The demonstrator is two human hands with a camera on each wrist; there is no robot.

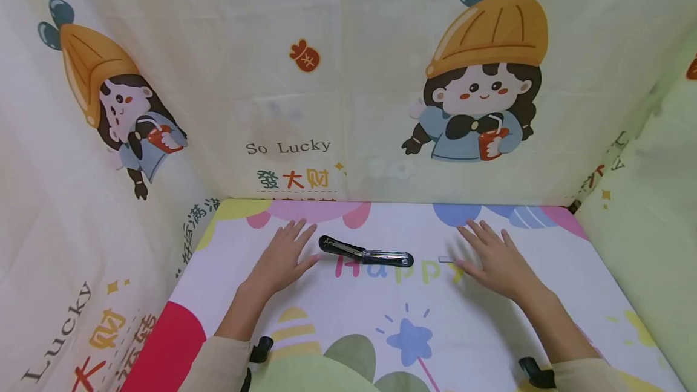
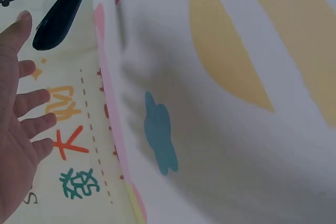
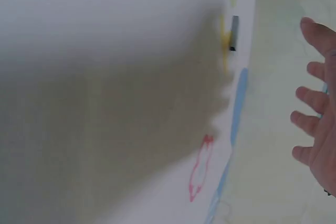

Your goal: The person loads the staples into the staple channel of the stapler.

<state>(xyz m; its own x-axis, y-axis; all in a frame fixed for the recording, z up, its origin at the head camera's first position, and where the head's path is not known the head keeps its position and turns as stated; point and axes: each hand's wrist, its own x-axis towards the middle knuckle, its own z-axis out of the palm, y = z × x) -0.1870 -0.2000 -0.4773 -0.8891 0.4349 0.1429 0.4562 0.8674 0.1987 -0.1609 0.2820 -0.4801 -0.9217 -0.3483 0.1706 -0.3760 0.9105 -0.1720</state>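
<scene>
A black stapler (image 1: pixel 343 248) lies opened out on the table, its two arms spread nearly in a line and its metal channel facing up. My left hand (image 1: pixel 280 261) hovers just left of it with fingers spread and holds nothing; in the left wrist view the black stapler end (image 2: pixel 58 22) shows beyond the thumb. To the right of the stapler lies a short silvery strip of staples (image 1: pixel 446 259), also in the right wrist view as a grey strip (image 3: pixel 234 32). My right hand (image 1: pixel 498 266), fingers spread and holding nothing, is over the table with its thumb near that strip.
A printed cover with "Happy" lettering and coloured shapes lies over the table (image 1: pixel 327 313). Cream cloth walls (image 1: pixel 376 107) with cartoon figures stand at the back and both sides. Dark wrist straps (image 1: pixel 261 349) sit at the beige sleeves.
</scene>
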